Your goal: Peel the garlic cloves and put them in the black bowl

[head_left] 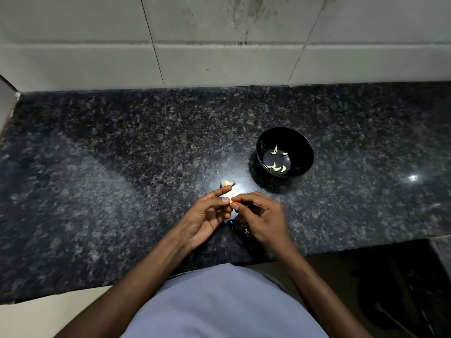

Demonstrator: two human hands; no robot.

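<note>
1. the left hand [207,213] is raised over the counter [122,167], palm turned inward; its index finger points forward while the thumb and remaining fingers [225,200] curl onto a small garlic clove [230,202].
2. the right hand [262,215] meets the left at that same clove; its thumb and index finger pinch the clove from the right side, and the other fingers are curled beneath.
3. the clove is held between both hands, above the counter and near its front edge (only a pale sliver of it shows between the fingertips, so how much skin remains cannot be told).
4. the black bowl [302,145] stands upright on the counter, ahead of and to the right of the hands, apart from them.
5. several peeled cloves [277,168] lie on the bowl's floor in two loose groups, one nearer the far wall, one nearer the front wall.
6. a remnant of the garlic bulb [228,183] rests on the counter just beyond the left index fingertip.
7. small bits of papery skin [246,231] lie on the counter under the right hand.
8. a tiled wall [219,45] rises behind the counter.
</note>
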